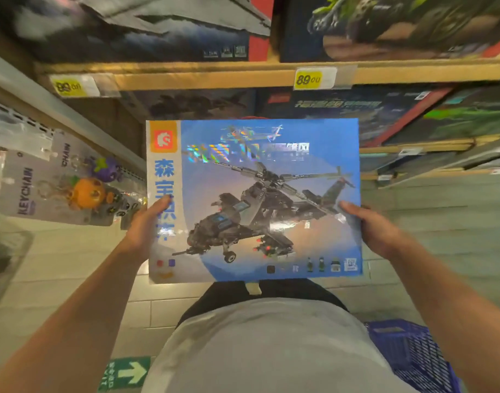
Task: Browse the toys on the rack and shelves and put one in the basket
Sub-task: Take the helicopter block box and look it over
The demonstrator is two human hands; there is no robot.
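I see both hands, left [145, 222] and right [374, 231], gripping the helicopter box [254, 199] by its side edges.

floor [73, 279]: pale tiles; green arrow sign [127, 374] | light: seemingly warm

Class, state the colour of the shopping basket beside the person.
Blue; the basket shows at lower right in the head view.

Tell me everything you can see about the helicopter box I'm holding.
The helicopter box is a large, flat, glossy carton, blue, with a white strip of blue characters and an orange logo down its left side. It pictures a dark brick-built helicopter under holographic lettering. It is held face up before the shelves, the left hand and right hand gripping opposite edges.
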